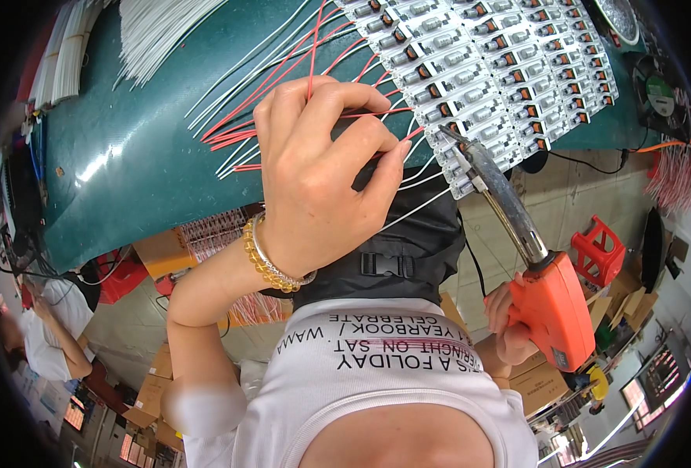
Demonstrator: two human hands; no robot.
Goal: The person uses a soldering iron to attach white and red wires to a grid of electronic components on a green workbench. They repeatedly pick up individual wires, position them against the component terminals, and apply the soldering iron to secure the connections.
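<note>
My left hand [314,171], with a yellow bead bracelet at its wrist, is closed in a pinch on a thin red wire [416,133]. The wire's end reaches the near-left edge of a panel of white modules [490,97], which carries rows of small black, orange and silver parts. My right hand [509,327] grips the handle of an orange soldering gun [560,312]. Its dark metal nozzle slants up to the left, with the tip at the panel close beside the pinched wire. Several red and white wires [244,129] fan out leftward from the panel, partly behind my left hand.
A green tabletop [119,195] lies under the wires. Bundles of white wires [162,31] rest at its far left. A round metal dish [620,19] stands at the far right. Red stools [599,249] and cardboard boxes [540,386] stand on the floor. Another person [56,327] sits at left.
</note>
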